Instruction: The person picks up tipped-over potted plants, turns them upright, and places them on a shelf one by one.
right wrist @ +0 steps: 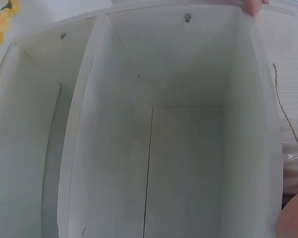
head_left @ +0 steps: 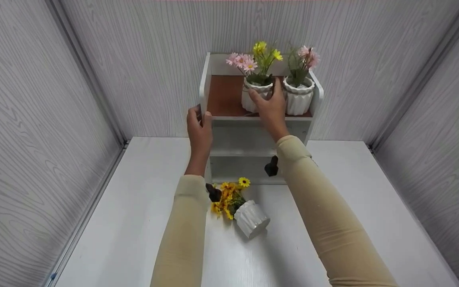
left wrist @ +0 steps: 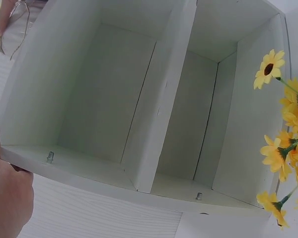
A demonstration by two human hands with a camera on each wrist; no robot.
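A small white shelf unit (head_left: 249,137) with a brown top board stands against the back wall. On that board my right hand (head_left: 271,109) grips a white ribbed flowerpot (head_left: 250,97), thumb at its front and fingers on its right side; pink and yellow flowers rise above it. Close to its right stands another white flowerpot (head_left: 299,99) with pink flowers. My left hand (head_left: 200,129) holds the unit's left side panel near the top board, thumb along the front edge. Something dark, unclear in kind, shows between its fingers. The left wrist view shows this hand (left wrist: 10,193) at the panel's edge.
Before the unit, a third white flowerpot (head_left: 252,219) lies tipped on the white table (head_left: 134,223), its yellow flowers (head_left: 229,195) pointing left. Two compartments open below the top board, split by a white shelf board (left wrist: 169,99). Grey wood-grain walls enclose the sides and back.
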